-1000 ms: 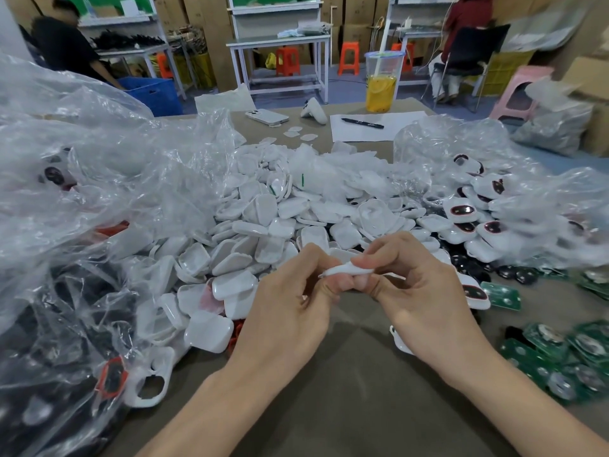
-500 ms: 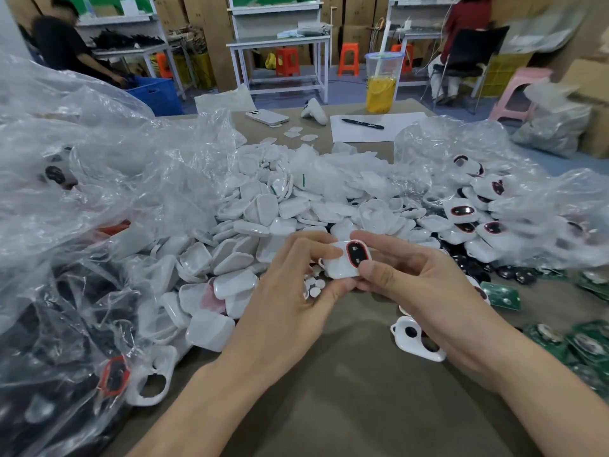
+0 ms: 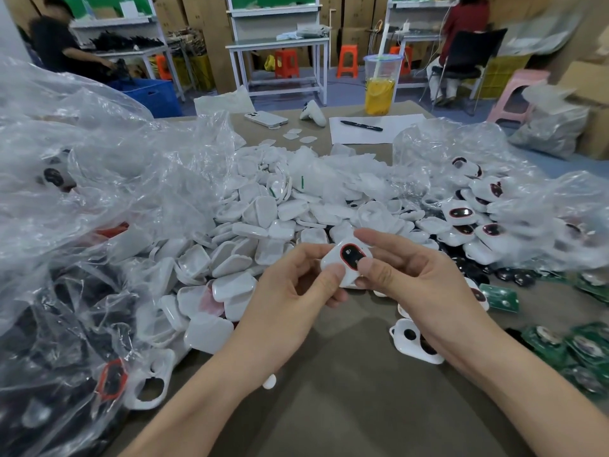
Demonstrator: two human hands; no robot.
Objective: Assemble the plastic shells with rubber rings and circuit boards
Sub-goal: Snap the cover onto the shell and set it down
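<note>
Both hands hold one white plastic shell (image 3: pixel 342 263) above the table, its face turned up, showing a black oval window edged by a red rubber ring. My left hand (image 3: pixel 293 291) pinches its lower left corner with thumb and curled fingers. My right hand (image 3: pixel 412 275) grips its right side, thumb pressing on the ring's lower right edge. A large heap of white shells (image 3: pixel 250 232) lies behind. Another white shell with two holes (image 3: pixel 412 344) lies under my right wrist. Green circuit boards (image 3: pixel 570 347) lie at the right.
Clear plastic bags (image 3: pixel 99 192) of parts fill the left side; one more bag (image 3: pixel 514 199) of ringed shells sits at the right. A drink cup (image 3: pixel 380 87), a pen on paper (image 3: pixel 362 126) and a phone (image 3: pixel 266 119) stand at the table's far edge. Two people sit at benches behind.
The shell was edge-on between my fingers a second ago; it has been turned face up, showing the red ring. Both hands shifted slightly right with it.
</note>
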